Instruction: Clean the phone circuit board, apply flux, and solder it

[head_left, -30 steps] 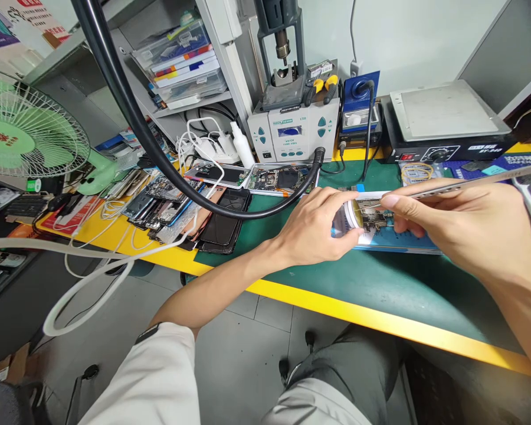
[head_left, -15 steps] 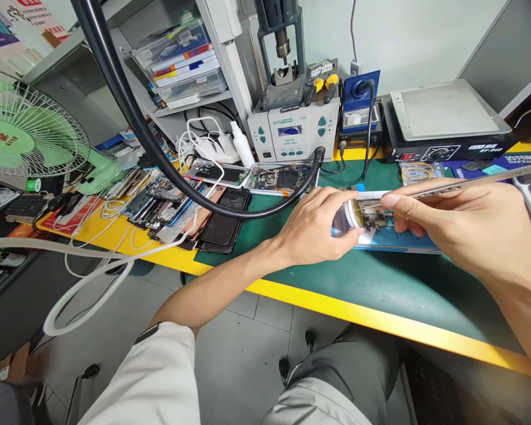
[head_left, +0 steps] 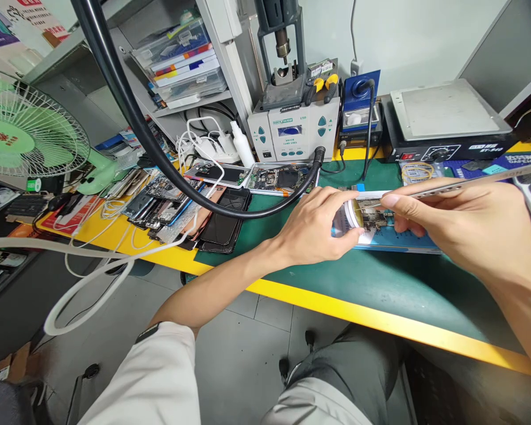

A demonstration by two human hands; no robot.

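**Tweezers at the jar**

The left hand [head_left: 314, 230] grips a small round jar [head_left: 348, 215], fingers wrapped round its side, holding it just above the green mat [head_left: 380, 289] near the bench's middle. The right hand [head_left: 464, 227] pinches long metal tweezers [head_left: 451, 186], whose tips reach the jar's open mouth. Right behind the jar lies a circuit board [head_left: 374, 219] on a blue pad [head_left: 393, 241].

Toward the bench's back edge stand a rework station [head_left: 294, 133] and a hot plate [head_left: 442, 115]. A pile of opened phones [head_left: 177, 203] covers the left end, beside a green fan [head_left: 22, 133]. A black hose [head_left: 159, 159] arcs over the phones.
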